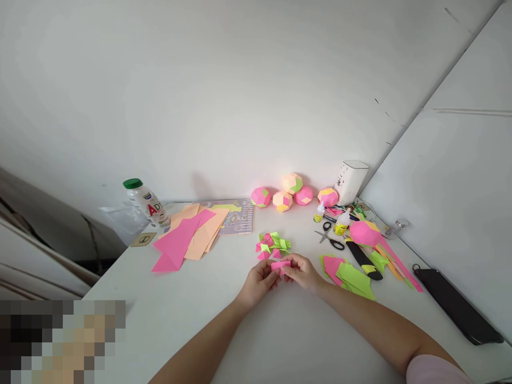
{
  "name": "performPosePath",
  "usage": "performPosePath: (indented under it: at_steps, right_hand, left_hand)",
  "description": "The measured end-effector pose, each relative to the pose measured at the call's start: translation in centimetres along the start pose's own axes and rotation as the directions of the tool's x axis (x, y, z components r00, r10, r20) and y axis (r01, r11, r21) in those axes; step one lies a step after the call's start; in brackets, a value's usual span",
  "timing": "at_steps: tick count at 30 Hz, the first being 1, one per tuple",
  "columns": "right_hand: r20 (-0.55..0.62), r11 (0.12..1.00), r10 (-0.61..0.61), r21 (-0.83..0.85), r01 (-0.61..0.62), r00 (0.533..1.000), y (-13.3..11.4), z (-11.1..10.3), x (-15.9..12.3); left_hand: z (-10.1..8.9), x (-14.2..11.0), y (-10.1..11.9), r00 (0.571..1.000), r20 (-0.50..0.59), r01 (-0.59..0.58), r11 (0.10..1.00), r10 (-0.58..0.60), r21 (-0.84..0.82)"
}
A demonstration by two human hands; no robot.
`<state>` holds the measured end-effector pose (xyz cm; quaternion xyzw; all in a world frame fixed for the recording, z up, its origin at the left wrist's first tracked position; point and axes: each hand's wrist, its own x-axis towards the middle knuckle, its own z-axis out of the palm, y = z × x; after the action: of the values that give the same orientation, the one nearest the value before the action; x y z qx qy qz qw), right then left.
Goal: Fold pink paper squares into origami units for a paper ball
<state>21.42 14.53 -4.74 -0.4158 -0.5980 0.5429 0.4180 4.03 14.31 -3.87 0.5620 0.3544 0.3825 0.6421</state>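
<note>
Between my two hands is a small folded piece of pink paper (280, 266), held level above the white table. My left hand (259, 278) pinches its left end, thumb on top. On the right end, my right hand (301, 272) grips it with thumb and fingers. Just beyond my fingertips lies a small heap of folded pink and green paper pieces (273, 245). To the right of my right hand are green paper sheets (356, 280) with a pink one among them.
Pink sheets (180, 242) and peach sheets (206, 232) lie left, near a white bottle (147, 202). Several paper balls (282, 201) stand by the wall. Scissors (331, 237), a glue bottle (342, 223), a black-and-yellow cutter (363, 258) and a black case (456, 304) are right.
</note>
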Motion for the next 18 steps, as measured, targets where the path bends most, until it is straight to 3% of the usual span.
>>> performPosePath:
  at_steps: [9, 18]
  right_hand:
    - [-0.057, 1.000, -0.009, -0.005, 0.009, 0.998, -0.21, 0.32, -0.13]
    - [-0.074, 1.000, -0.015, 0.012, 0.016, 0.997, 0.11, 0.26, -0.03]
  left_hand:
    - [0.16, 0.14, -0.12, 0.997, -0.063, 0.040, 0.999, -0.039, 0.013]
    - [-0.01, 0.11, -0.39, 0.999, -0.043, 0.028, 0.999, -0.026, 0.045]
